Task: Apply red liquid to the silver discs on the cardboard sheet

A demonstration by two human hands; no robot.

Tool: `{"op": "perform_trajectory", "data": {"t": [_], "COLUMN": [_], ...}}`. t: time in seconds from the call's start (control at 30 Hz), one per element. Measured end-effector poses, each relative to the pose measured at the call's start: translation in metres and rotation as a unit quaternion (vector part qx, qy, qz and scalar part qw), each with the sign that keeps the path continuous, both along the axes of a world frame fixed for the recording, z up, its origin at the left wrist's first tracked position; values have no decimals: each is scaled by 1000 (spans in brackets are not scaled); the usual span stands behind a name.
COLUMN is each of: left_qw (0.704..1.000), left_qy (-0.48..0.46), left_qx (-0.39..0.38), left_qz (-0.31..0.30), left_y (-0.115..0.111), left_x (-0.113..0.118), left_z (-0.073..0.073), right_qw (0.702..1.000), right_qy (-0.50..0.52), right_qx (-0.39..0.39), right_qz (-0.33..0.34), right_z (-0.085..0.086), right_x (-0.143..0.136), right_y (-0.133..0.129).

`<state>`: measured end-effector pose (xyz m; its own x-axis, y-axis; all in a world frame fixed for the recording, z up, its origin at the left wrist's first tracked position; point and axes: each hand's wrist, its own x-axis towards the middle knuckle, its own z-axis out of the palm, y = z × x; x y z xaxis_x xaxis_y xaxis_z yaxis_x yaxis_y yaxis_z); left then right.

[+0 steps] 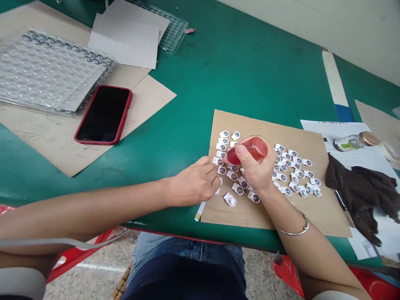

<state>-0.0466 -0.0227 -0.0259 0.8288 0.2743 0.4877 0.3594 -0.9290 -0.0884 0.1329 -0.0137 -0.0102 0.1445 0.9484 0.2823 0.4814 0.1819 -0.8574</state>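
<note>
My right hand [258, 173] is wrapped around a red squeeze bottle [252, 149], tilted with its narrow end down and to the left. At that end is a small white piece with a round dark disc [218, 161]. My left hand [200, 181] is closed, its fingertips pinched at the left edge of this piece. Several similar white pieces [238, 189] with thin wire ends lie around both hands on a brown cardboard sheet [231, 214]. Those under the right hand are partly hidden.
To the left lie a red-cased phone [104, 114] and a clear plastic tray [56, 68] on brown paper. A dark brown cloth [359, 187], a pen [341, 200] and a small glass jar [354, 141] are on the right. The green table's [243, 62] front edge is close to my body.
</note>
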Motion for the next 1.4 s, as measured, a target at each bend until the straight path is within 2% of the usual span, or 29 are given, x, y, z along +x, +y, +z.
{"op": "perform_trajectory", "data": {"t": [0.3, 1.4], "left_qw": [1000, 1000], "left_qy": [-2, -1], "left_qx": [-5, -16], "left_qz": [-4, 2], "left_y": [0, 0], "left_x": [0, 0], "left_z": [-1, -1], "right_qw": [1000, 1000], "right_qy": [3, -1], "right_qx": [-18, 2], "right_qz": [6, 6], "right_z": [-1, -6], "right_x": [-1, 1], "right_y": [-1, 1]}}
